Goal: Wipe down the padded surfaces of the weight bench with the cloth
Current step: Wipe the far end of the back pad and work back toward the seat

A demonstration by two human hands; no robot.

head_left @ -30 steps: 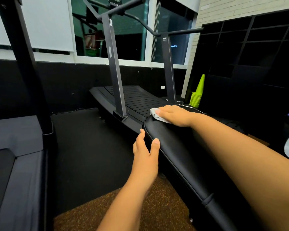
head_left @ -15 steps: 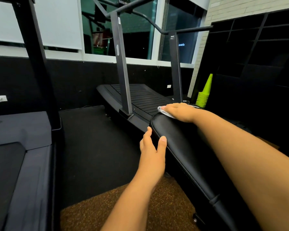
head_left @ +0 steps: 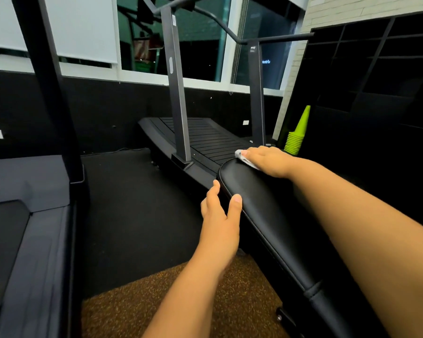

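cloth (head_left: 244, 159) under right hand (head_left: 269, 160)

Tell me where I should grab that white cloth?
Take the cloth by its free corner poking out past the right hand at the bench pad's far end, coming from the left. The rest lies flat under the palm, so probably only that edge can be pinched.
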